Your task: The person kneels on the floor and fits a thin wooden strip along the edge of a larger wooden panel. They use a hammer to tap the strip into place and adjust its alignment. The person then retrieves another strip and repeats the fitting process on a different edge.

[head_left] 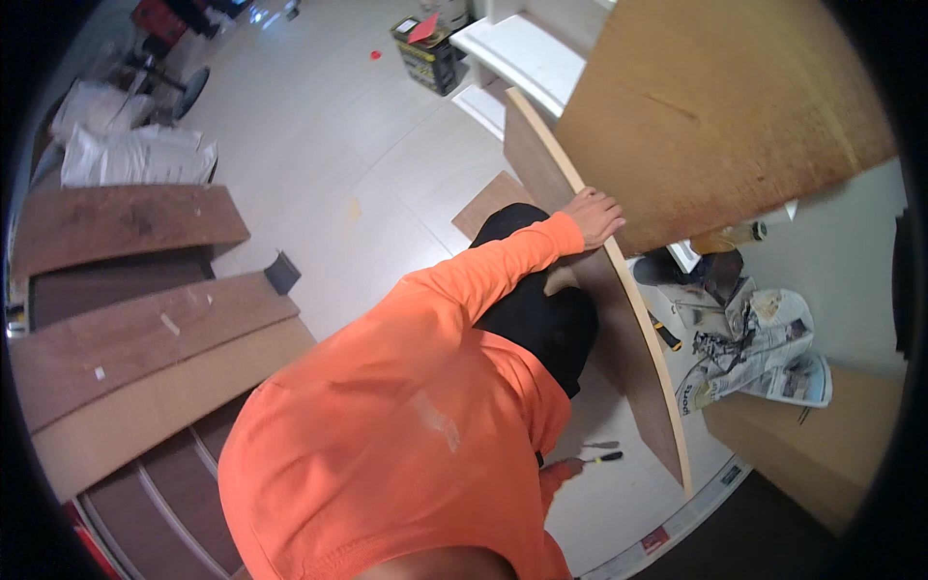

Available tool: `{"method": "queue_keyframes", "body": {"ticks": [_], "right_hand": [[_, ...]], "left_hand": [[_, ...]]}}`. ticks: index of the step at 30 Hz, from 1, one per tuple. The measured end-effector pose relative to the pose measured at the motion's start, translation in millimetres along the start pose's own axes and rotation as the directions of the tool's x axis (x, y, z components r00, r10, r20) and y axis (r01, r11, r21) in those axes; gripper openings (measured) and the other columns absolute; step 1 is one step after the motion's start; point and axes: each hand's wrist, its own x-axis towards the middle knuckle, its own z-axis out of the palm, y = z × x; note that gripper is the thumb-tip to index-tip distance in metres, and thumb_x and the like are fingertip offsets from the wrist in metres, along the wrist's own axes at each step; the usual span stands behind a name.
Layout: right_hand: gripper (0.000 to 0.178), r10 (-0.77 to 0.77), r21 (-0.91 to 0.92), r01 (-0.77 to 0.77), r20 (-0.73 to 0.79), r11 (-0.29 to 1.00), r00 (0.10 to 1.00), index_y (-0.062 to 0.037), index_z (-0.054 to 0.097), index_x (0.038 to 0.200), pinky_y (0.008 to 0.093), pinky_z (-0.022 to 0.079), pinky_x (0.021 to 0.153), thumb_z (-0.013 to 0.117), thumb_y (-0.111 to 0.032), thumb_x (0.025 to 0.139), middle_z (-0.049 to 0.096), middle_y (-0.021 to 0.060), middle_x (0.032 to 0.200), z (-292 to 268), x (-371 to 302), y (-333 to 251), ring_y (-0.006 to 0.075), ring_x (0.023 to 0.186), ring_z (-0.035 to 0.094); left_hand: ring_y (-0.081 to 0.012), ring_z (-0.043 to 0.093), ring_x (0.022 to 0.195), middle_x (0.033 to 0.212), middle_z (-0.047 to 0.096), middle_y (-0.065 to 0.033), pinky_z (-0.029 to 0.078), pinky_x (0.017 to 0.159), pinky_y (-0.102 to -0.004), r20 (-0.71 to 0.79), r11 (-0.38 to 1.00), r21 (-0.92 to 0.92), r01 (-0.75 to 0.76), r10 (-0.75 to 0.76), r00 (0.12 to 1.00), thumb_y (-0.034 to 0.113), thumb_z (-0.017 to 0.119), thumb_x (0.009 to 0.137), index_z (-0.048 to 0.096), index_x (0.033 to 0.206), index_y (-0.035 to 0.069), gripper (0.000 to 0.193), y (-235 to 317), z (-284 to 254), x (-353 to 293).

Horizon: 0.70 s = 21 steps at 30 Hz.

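My left hand (595,218) is wrapped over the top edge of a long wooden board (638,372), which stands on its narrow side across the floor. The board has a pale edge and brown faces. Low beside my body, my right hand (570,468) shows only in part, closed on a small tool with a black and yellow handle (606,457). The rest of that tool is hidden by my hand and orange shirt. My black-clad knees (541,319) are bent close against the board.
A large brown panel (715,116) leans by white shelves (527,58). Crumpled newspaper (764,338), a cardboard box (822,435) and another yellow-black tool (666,333) lie beyond the board. Brown planks (145,329) are stacked at left, near white sacks (140,155). A black tin (425,58) stands farther off.
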Motion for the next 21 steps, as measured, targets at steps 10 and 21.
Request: {"method": "queue_keyframes", "body": {"ticks": [10,21], "right_hand": [[0.047,-0.207,-0.223,0.277,0.291,0.935,0.934,0.0044,0.050,0.130,0.0553,0.051,0.091,0.047,-0.034,0.102,0.062,0.0330,0.118,56,-17,-29,0.0522,0.109,0.060],[0.045,-0.071,-0.292,0.137,0.226,0.946,0.972,0.0037,0.052,0.126,0.0558,0.052,0.088,0.050,-0.033,0.100,0.065,0.0317,0.114,72,-22,-27,0.0526,0.105,0.062]], "left_hand": [[-0.0373,0.057,0.107,0.110,0.065,-0.0178,0.044,0.095,-0.0475,-0.357,0.752,0.392,0.529,-0.406,0.841,0.025,0.068,0.076,0.069,0.099,0.003,0.032,-123,-51,24],[-0.0187,0.064,0.087,0.098,0.068,-0.0090,0.052,0.082,-0.0323,-0.270,0.569,-0.588,0.575,-0.808,0.525,0.014,0.084,0.079,0.066,0.101,0.002,0.032,-278,-73,13]]}}
